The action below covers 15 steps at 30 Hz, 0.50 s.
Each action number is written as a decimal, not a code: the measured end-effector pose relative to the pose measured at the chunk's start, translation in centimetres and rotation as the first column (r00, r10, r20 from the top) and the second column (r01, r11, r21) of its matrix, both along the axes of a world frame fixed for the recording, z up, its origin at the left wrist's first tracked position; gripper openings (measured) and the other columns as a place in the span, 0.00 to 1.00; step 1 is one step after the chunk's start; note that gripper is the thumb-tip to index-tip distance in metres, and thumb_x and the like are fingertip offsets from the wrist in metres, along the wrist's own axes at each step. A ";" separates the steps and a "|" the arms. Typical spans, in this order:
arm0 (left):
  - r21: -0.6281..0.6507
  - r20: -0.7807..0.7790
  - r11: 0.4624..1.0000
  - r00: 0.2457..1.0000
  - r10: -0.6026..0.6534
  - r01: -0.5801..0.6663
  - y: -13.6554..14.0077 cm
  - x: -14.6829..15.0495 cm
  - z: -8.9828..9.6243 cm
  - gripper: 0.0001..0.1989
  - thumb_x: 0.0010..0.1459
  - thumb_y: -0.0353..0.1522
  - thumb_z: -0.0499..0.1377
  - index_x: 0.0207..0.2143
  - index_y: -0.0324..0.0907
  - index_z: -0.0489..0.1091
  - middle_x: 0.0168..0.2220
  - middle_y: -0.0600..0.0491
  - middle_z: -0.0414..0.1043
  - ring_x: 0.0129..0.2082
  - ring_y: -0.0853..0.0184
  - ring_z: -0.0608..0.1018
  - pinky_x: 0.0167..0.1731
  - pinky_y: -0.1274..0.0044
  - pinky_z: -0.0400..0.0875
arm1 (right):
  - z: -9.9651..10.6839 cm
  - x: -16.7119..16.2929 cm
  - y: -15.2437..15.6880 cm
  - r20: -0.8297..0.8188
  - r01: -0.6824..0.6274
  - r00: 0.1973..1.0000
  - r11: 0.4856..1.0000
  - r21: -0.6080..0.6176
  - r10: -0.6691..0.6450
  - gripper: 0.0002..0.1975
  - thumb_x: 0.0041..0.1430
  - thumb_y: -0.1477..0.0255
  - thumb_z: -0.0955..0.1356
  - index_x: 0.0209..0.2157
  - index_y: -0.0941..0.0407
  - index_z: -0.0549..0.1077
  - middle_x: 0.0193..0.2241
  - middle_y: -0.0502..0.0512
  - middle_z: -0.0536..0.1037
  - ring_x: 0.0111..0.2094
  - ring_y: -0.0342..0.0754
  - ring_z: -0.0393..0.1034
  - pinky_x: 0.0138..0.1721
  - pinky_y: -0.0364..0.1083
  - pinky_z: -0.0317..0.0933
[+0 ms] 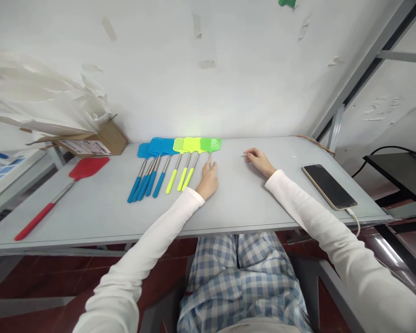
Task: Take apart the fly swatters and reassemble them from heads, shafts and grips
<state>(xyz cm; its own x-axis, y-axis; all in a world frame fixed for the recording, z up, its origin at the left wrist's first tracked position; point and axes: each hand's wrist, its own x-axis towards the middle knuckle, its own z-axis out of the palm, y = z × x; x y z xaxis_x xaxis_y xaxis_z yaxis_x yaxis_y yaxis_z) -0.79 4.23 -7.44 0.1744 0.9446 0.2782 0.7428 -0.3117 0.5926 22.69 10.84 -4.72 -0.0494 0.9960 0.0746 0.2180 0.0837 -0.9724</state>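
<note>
My left hand (209, 181) is closed over the handle of a green fly swatter (211, 144), which lies at the right end of a row on the grey table. The handle's grip is hidden under my fingers. Just left of it lie several yellow-green fly swatters (194, 144), their heads overlapping. Beyond those is a group of blue fly swatters (159, 146), also overlapped, handles toward me. My right hand (260, 162) rests on the table to the right, fingers loosely bent and apart, holding nothing.
A red fly swatter (87, 168) lies apart at the left. Behind it stands an opened cardboard box (113, 138) with white plastic sheeting (38, 92). At the right lies a phone (329, 186) with a white cable (354, 217). A white wall (256, 83) borders the table's back edge.
</note>
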 end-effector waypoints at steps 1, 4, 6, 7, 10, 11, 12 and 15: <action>0.013 -0.045 1.000 0.999 -0.025 0.026 -0.2 -0.2 0.0 0.33 0.51 0.19 0.50 0.62 0.34 0.59 0.66 0.33 0.52 0.69 0.50 0.54 0.66 0.52 0.52 | -0.1 0.0 0.0 0.021 -0.003 1.000 1.000 0.011 0.002 0.07 0.58 0.76 0.63 0.36 0.56 0.72 0.34 0.53 0.75 0.33 0.42 0.69 0.48 0.48 0.65; 0.058 -0.190 0.997 0.981 -0.032 0.044 -0.7 -0.3 0.5 0.27 0.55 0.20 0.47 0.58 0.32 0.63 0.63 0.33 0.59 0.67 0.53 0.60 0.65 0.56 0.56 | -0.3 0.1 0.1 0.087 -0.013 0.996 0.999 0.032 0.010 0.08 0.58 0.76 0.62 0.37 0.57 0.72 0.34 0.54 0.76 0.33 0.43 0.70 0.48 0.49 0.65; 0.085 -0.273 0.996 0.962 0.012 0.012 -1.1 0.1 1.0 0.25 0.57 0.21 0.46 0.57 0.30 0.64 0.60 0.32 0.63 0.65 0.53 0.64 0.65 0.58 0.58 | -0.3 0.1 0.1 0.142 -0.030 0.990 0.997 0.066 0.020 0.10 0.59 0.75 0.61 0.37 0.57 0.73 0.36 0.55 0.76 0.34 0.44 0.71 0.47 0.50 0.65; 0.091 -0.309 0.996 0.950 0.039 -0.012 -1.3 0.4 1.3 0.25 0.58 0.21 0.46 0.58 0.28 0.63 0.60 0.30 0.63 0.65 0.53 0.64 0.65 0.59 0.58 | -0.4 0.2 0.1 0.185 -0.041 0.983 0.994 0.104 0.022 0.11 0.60 0.74 0.60 0.38 0.57 0.73 0.37 0.56 0.77 0.35 0.45 0.71 0.47 0.51 0.65; 0.075 -0.399 0.995 0.913 0.090 -0.066 -1.8 1.5 1.9 0.25 0.61 0.24 0.46 0.58 0.19 0.60 0.61 0.24 0.59 0.68 0.47 0.58 0.66 0.58 0.54 | -0.5 0.7 0.4 0.399 -0.086 0.916 0.953 0.290 -0.038 0.13 0.60 0.74 0.59 0.38 0.58 0.74 0.42 0.62 0.75 0.43 0.51 0.70 0.50 0.53 0.64; 0.071 -0.418 0.995 0.904 0.093 -0.069 -1.9 1.9 2.0 0.25 0.62 0.25 0.46 0.58 0.17 0.59 0.63 0.22 0.56 0.69 0.45 0.55 0.66 0.57 0.53 | -0.6 1.0 0.5 0.483 -0.113 0.872 0.929 0.351 -0.077 0.14 0.60 0.74 0.59 0.39 0.58 0.75 0.43 0.64 0.75 0.46 0.53 0.69 0.52 0.54 0.62; 0.071 -0.429 0.996 0.899 0.087 -0.063 -2.1 2.3 2.2 0.25 0.63 0.26 0.45 0.59 0.17 0.59 0.64 0.21 0.54 0.69 0.44 0.52 0.66 0.56 0.52 | -0.7 1.3 0.7 0.559 -0.142 0.821 0.907 0.396 -0.115 0.15 0.60 0.75 0.59 0.40 0.59 0.75 0.44 0.66 0.74 0.48 0.55 0.67 0.54 0.55 0.61; 0.095 -0.426 0.995 0.905 0.017 0.026 -2.3 3.5 2.6 0.25 0.65 0.29 0.44 0.60 0.21 0.59 0.66 0.23 0.50 0.70 0.46 0.50 0.66 0.56 0.52 | -1.0 2.3 1.2 0.715 -0.190 0.671 0.887 0.421 -0.195 0.19 0.60 0.76 0.58 0.47 0.62 0.74 0.49 0.71 0.72 0.51 0.61 0.65 0.56 0.59 0.58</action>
<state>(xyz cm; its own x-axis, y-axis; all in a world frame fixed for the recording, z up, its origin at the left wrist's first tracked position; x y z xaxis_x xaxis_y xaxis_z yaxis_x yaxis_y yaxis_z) 2.74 1.96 -4.80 0.3005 0.9161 0.2655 0.9159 -0.3548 0.1875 25.01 12.03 -5.76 -0.2762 0.8618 0.4254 0.8268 0.4387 -0.3520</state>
